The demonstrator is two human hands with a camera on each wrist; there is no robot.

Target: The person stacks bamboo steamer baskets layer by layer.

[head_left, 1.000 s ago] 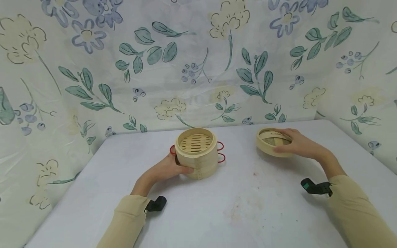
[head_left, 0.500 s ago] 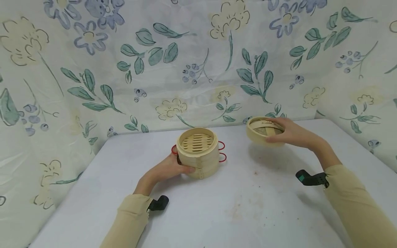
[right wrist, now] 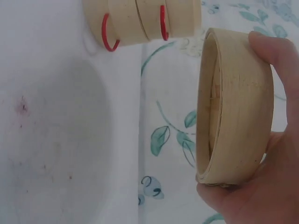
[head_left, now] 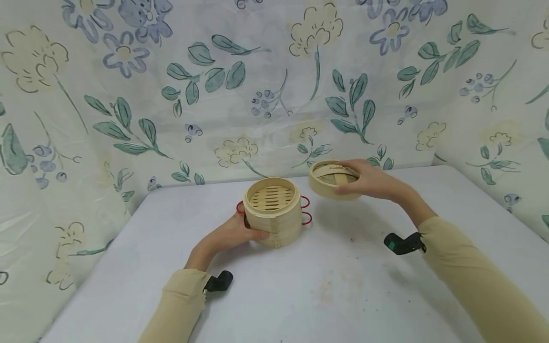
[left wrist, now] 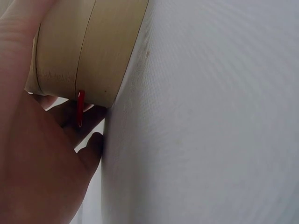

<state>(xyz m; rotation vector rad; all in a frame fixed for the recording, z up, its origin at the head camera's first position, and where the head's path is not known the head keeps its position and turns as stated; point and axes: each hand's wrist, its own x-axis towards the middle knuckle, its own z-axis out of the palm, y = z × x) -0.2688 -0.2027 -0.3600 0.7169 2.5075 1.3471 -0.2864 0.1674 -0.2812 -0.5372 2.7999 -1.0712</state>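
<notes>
White table [head_left: 300,295], floral cloth backdrop [head_left: 257,95]

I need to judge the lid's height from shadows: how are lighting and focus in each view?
Head view: even, soft light, sharp; the lid in the right hand casts a faint shadow on the table below it, so it is lifted. Left wrist view: the left hand is close and blurred, dark beneath the steamer. Right wrist view: clear, no glare.
</notes>
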